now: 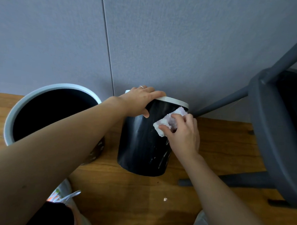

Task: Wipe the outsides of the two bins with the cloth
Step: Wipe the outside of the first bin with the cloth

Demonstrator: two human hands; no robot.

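Note:
A small black bin (141,147) with a white rim stands on the wooden floor against the grey wall. My left hand (141,98) grips its rim from above, thumb down on the black side. My right hand (181,130) pinches a pale pink-white cloth (168,120) and presses it against the bin's upper right side, just below the rim. A larger bin (10,118) with a light rim and a dark inside stands to the left, its lower wall partly hidden behind my left forearm.
A dark grey chair (273,124) fills the right side, its legs reaching to the floor near the small bin. The wooden floor (138,199) carries a small white speck. My shoes show at the bottom edge.

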